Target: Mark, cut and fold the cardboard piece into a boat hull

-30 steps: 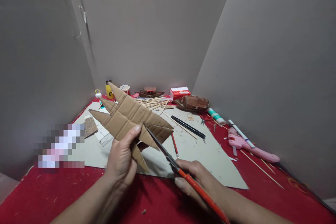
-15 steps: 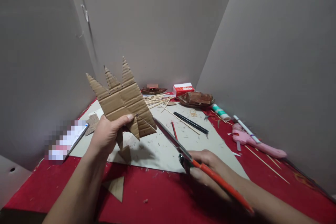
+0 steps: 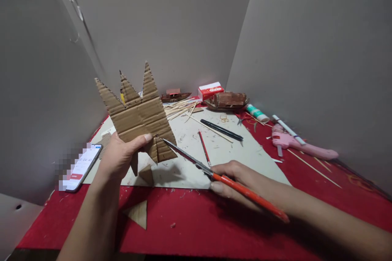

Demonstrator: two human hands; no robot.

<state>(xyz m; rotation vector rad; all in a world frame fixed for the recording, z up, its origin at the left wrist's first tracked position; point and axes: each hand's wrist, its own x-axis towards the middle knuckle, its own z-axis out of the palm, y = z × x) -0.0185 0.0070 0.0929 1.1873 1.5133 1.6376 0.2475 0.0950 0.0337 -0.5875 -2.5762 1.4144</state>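
My left hand (image 3: 122, 153) pinches the lower left part of a corrugated cardboard piece (image 3: 142, 116), thumb on its near face and fingers hidden behind. Several pointed spikes rise from its top edge, and pointed flaps hang at the bottom. Gripped in my right hand (image 3: 234, 181) are scissors with red handles (image 3: 251, 197). Their blade tips meet the cardboard's lower right part, near a drawn line beside a cut flap. Two triangular cardboard offcuts lie below: one (image 3: 147, 175) on the pale board, another (image 3: 139, 215) on the red cloth.
A phone (image 3: 81, 167) lies at the left. On the pale board (image 3: 186, 175) are a red pencil (image 3: 204, 149), a black pen (image 3: 222, 129) and thin wooden sticks (image 3: 180, 108). Model boats (image 3: 228, 100) stand behind. At the right lies a pink glue gun (image 3: 303, 144). Grey panels surround the table.
The cardboard has been turned so its spikes point up, and shifted left. The scissors came away from it, then returned to its lower right part. The offcut on the cloth has come into view.
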